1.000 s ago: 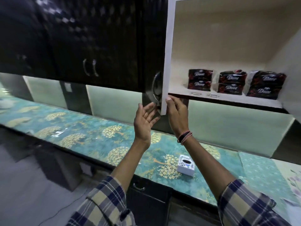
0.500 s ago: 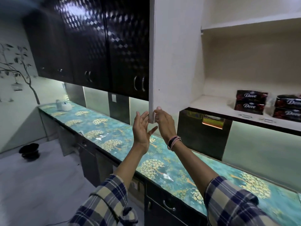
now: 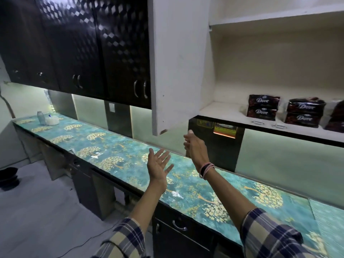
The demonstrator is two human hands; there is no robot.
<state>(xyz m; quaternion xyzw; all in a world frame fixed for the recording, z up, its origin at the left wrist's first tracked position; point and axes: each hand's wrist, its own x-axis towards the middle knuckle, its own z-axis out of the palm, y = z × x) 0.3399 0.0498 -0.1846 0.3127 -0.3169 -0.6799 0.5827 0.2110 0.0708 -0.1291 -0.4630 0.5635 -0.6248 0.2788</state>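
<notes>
An upper cabinet door [image 3: 178, 62] stands swung wide open, its white inner face toward me. Behind it the white shelf [image 3: 223, 110] carries dark Dove packs [image 3: 263, 109] stacked in pairs, with another stack [image 3: 305, 112] to their right. My right hand [image 3: 194, 147] hangs just below the door's lower corner, fingers relaxed, touching nothing. My left hand [image 3: 159, 165] is lower and to the left, palm up with fingers spread, holding nothing. Both hands hover over the teal countertop [image 3: 115, 146].
Closed dark cabinet doors [image 3: 78, 45] with metal handles run to the left. A small bottle [image 3: 41, 117] and a white item [image 3: 52, 120] stand at the counter's far left end. Dark drawers [image 3: 178, 228] sit under the counter. A black object [image 3: 8, 177] lies on the floor.
The door has swung fully open. My right hand has come off its lower edge and dropped below it. My left hand has lowered away from the door.
</notes>
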